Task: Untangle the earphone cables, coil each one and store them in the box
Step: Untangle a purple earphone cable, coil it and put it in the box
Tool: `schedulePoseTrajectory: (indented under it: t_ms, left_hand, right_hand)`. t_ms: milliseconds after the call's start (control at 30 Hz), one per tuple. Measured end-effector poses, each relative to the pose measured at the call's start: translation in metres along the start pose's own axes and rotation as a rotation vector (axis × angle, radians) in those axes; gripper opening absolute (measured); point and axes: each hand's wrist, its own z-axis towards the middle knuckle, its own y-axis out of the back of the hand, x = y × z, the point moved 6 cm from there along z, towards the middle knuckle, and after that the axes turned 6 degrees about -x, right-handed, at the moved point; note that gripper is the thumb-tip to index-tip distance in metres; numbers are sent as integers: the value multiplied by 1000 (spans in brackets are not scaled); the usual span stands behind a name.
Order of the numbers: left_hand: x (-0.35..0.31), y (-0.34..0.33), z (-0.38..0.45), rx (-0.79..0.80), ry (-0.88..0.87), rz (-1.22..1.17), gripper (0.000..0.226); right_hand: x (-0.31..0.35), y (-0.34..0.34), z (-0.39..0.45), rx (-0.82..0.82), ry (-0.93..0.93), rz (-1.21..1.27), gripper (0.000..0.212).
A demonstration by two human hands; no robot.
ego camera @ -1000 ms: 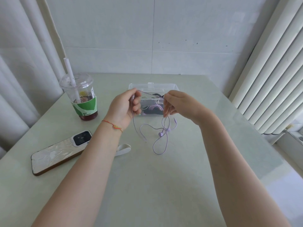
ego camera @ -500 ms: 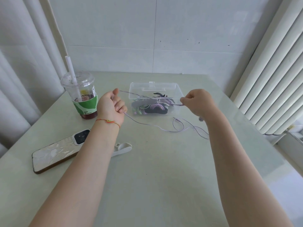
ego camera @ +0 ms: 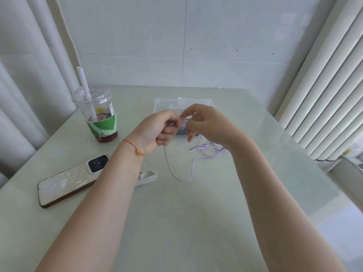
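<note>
A thin lilac earphone cable [ego camera: 191, 169] runs from my two hands down onto the table in a loose loop, with its earbuds [ego camera: 204, 147] lying under my right wrist. My left hand [ego camera: 157, 130] grips one stretch of the cable with curled fingers. Close beside it, my right hand [ego camera: 204, 124] pinches the cable between thumb and fingertips. Both hands hover just in front of the clear plastic box [ego camera: 167, 104], which they mostly hide; dark and lilac things show inside it between my hands.
An iced drink cup [ego camera: 98, 114] with a straw and green sleeve stands at the left. A phone [ego camera: 68, 183] lies face down near my left forearm, a white strap [ego camera: 147, 177] beside it. Curtains hang at left, a radiator at right.
My hands, spread wide apart half a second ago with the cable stretched between them, have come together in front of the box. The cable now hangs slack in a loop on the table.
</note>
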Motion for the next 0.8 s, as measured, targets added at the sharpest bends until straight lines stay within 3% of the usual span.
schedulePoseTrajectory:
  t_ms: [133,300,533,800]
  left_hand:
    - [-3,19,5,-112,-57,-231,30]
    - [1,33,9,-238,-69,-334,25]
    - [5,41,13,-399,-103,-373,24]
    - [14,61,18,-522,-111,-488,24]
  right_hand:
    - [-4,15,0,-89,-58,85,17]
    - [-6,23,4,-162,-98,381,29]
    - [-15,31,5,-305,-129,222,16]
    - [-30,46,4,-384,-261,262,10]
